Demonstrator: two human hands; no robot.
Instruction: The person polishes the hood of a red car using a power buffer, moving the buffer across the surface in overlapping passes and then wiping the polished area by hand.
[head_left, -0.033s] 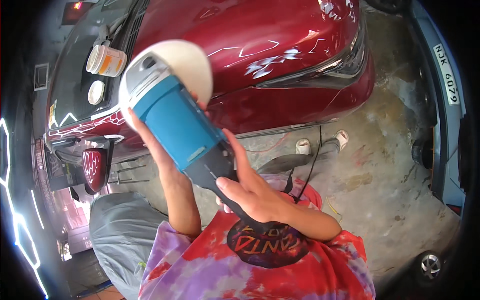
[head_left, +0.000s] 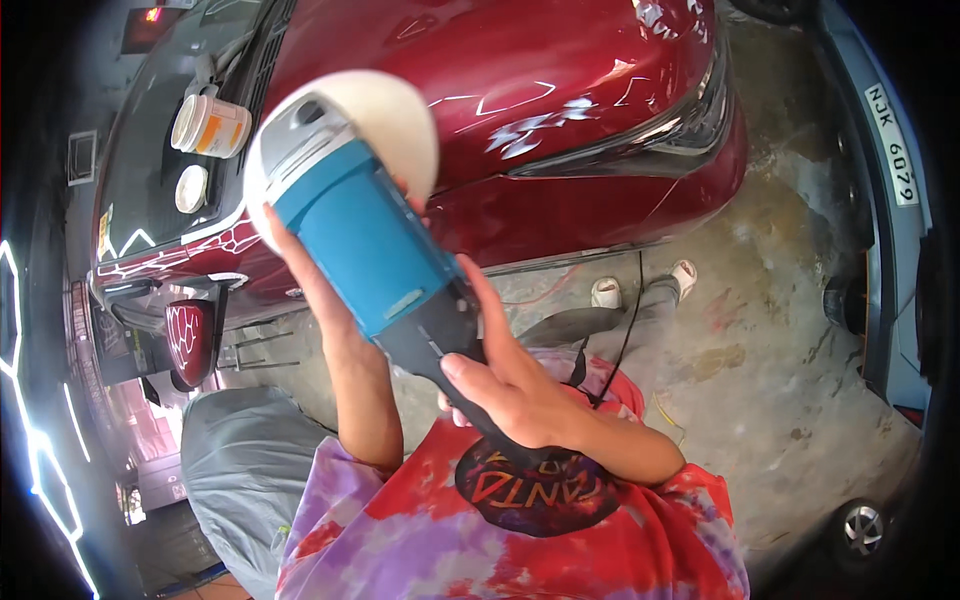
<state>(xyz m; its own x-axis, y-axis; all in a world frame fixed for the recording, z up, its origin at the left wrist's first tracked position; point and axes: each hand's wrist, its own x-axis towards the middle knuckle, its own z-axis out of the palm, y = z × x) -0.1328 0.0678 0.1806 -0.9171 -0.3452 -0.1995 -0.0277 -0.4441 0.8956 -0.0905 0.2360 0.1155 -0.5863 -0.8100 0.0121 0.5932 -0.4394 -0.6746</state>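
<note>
A blue-and-black electric polisher (head_left: pixel 370 245) with a round white pad (head_left: pixel 400 125) is held tilted in front of me, over the side of a red car (head_left: pixel 580 215). My left hand (head_left: pixel 318 285) wraps round the blue body near its silver head, with fingertips showing on the far side. My right hand (head_left: pixel 505 390) is closed on the black rear handle, thumb on top. The pad's outline is soft, and part of it is hidden behind the polisher's head. Whether the pad touches the paint I cannot tell.
An orange-labelled white tub (head_left: pixel 212 127) and a round white lid (head_left: pixel 191 189) rest by the windscreen. A red side mirror (head_left: pixel 188 340) juts out. A black cord (head_left: pixel 626 340) hangs beside my feet (head_left: pixel 606 292). A blue-grey vehicle (head_left: pixel 880 250) stands at right; grey trousers (head_left: pixel 245 455) show at left.
The polisher and both hands have shifted slightly to the right, with the pad a little farther up. The grip of both hands is the same.
</note>
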